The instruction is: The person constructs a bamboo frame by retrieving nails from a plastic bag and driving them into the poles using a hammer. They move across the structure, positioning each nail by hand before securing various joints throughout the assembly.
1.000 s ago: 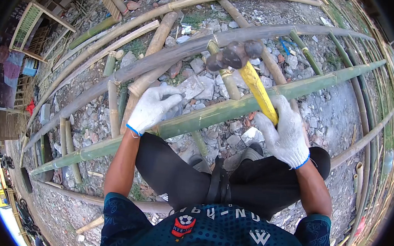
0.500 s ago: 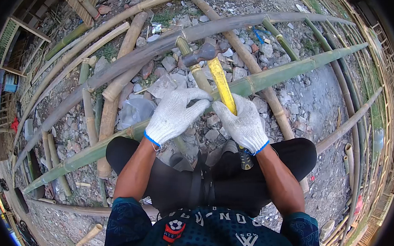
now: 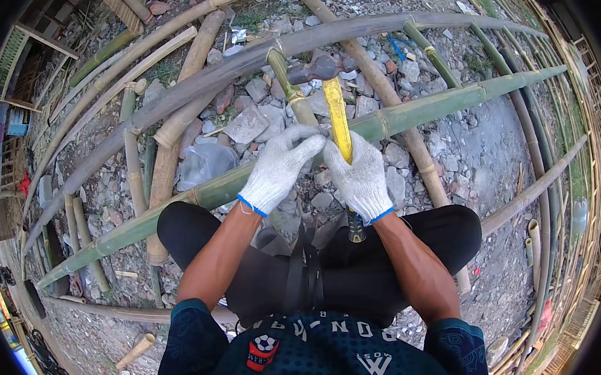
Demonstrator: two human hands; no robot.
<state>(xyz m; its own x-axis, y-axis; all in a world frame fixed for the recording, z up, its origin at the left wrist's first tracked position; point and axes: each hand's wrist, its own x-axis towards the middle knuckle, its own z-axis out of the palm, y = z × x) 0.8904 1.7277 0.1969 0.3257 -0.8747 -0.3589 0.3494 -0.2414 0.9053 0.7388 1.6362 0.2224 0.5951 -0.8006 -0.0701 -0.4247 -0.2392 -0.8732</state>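
Note:
My right hand [image 3: 359, 178], in a white knit glove with a blue cuff, is closed around a hammer [image 3: 337, 113]. The hammer's yellow handle slants up to a dark metal head, and its black grip end shows below the wrist. My left hand [image 3: 279, 166], gloved alike, is closed with thumb and fingertips pinched together close to the right fingertips. Whatever sits in that pinch is too small to make out. Both hands are over a long green bamboo pole [image 3: 445, 106], where a shorter bamboo crosspiece [image 3: 287, 82] meets it.
A grey-brown bamboo pole [image 3: 181, 106] arches across the far side, joined by several crosspieces. Broken bricks and stones [image 3: 249, 123] cover the ground, with a clear plastic bag [image 3: 206, 165] left of my hands. More bamboo poles [image 3: 545, 177] lie at the right.
Both hands have shifted slightly, the left one right and up, the right one left. The hammer has turned more upright, its head rising a little. The left hand's pinch has closed tighter.

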